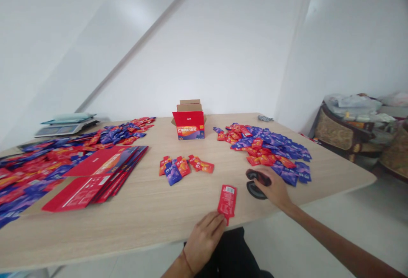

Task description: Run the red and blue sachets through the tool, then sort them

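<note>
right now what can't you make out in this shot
- Head view: the black object under the right hand is half covered by fingers; its type is unclear.
- Print on the red packet held by the left hand is too small to read.
- The packets at the left are blurred and cut off by the edge.
- The scale display is too small.

A: What was laid out on that wooden table [143, 210]?

B: Loads. Sachet piles [270, 148] were spread right and far left, flat red cartons [95, 180] stacked left, an open box [188, 124] stood mid-back, a scale [65, 126] parked in the far-left corner.
</note>
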`<state>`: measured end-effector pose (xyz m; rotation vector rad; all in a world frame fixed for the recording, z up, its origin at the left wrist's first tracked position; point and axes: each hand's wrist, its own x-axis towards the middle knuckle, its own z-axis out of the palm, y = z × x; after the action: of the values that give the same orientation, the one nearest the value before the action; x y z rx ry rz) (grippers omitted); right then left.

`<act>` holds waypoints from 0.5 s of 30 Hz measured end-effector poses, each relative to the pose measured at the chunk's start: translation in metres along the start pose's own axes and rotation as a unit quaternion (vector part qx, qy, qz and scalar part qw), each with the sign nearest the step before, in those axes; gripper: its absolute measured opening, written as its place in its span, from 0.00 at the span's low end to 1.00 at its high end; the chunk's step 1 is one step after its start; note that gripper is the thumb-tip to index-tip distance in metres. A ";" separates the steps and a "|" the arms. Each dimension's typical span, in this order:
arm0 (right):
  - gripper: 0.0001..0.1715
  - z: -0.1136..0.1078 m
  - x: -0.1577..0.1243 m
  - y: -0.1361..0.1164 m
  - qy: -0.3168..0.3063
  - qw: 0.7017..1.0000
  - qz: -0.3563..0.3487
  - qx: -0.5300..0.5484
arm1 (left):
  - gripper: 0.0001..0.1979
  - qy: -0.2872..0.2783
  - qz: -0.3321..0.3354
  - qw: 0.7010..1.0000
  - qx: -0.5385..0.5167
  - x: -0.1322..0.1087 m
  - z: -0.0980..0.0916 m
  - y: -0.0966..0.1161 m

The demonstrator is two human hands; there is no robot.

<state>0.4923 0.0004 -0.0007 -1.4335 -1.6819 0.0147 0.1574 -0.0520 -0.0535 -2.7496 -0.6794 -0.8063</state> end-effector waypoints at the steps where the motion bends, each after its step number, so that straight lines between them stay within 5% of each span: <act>1: 0.19 -0.001 0.003 -0.019 -0.015 0.999 -0.028 -0.003 | 0.15 0.000 0.003 1.000 0.002 -0.002 -0.001 0.000; 5: 0.24 0.013 0.001 -0.087 -0.121 0.985 -0.126 -0.016 | 0.16 0.009 0.013 1.000 0.006 -0.005 -0.002 -0.001; 8: 0.22 0.037 -0.012 -0.115 -0.194 0.968 -0.158 -0.034 | 0.16 0.009 0.007 1.000 -0.007 -0.006 0.000 -0.001; 15: 0.16 0.073 -0.019 -0.101 -0.264 0.945 -0.174 -0.087 | 0.16 0.002 -0.009 1.000 -0.026 -0.005 0.000 0.001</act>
<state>0.3671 -0.0100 -0.0023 -1.3071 -2.4170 0.0606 0.1542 -0.0553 -0.0568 -2.7922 -0.6928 -0.8449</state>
